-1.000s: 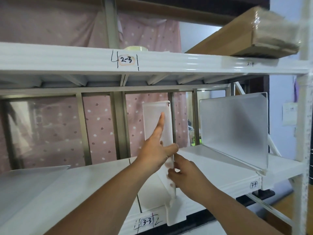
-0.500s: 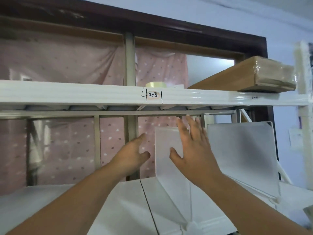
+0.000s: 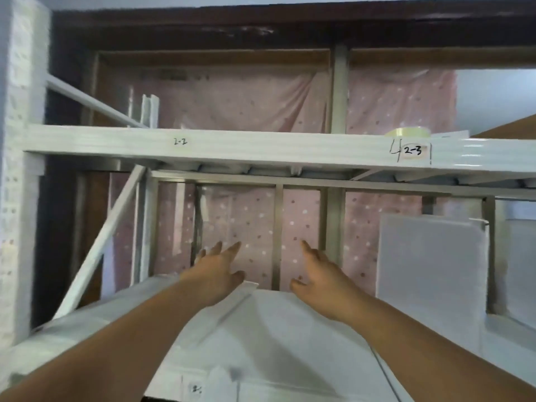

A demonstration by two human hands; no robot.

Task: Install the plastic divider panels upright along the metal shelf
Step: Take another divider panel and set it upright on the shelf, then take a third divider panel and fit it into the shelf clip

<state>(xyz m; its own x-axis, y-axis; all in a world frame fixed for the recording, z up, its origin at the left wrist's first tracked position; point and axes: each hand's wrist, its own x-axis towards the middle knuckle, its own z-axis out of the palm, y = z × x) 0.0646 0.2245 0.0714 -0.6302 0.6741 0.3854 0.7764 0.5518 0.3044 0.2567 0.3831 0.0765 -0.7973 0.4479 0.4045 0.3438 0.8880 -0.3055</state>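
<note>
Shelf (image 3: 290, 329), metal, white, lower tier of a rack; front lip carries a handwritten label too blurred to read. Upper tier (image 3: 261, 149) above it is marked 2-2 and 2-3, with a tape roll (image 3: 407, 132) resting on top.

Divider panel, standing (image 3: 429, 265): frosted plastic, upright on the shelf at the right, well apart from both hands.

Divider panel, lying (image 3: 226, 311): frosted plastic, flat on the shelf toward the left, its raised end edge showing just beside the left hand. Outline otherwise hard to separate from the shelf surface.

Left hand (image 3: 216, 274): fingers spread and extended forward, over the far end of the flat panel; nothing gripped, contact with the panel unclear.

Right hand (image 3: 320, 274): fingers loosely spread, reaching toward the back of the shelf, holding nothing.

Step in hand, judged: reach for the next panel, one divider apparently already placed.

Next move, judged: close both hands on the flat panel's edges, raise it upright, set its foot square across the shelf left of the standing one.
</note>
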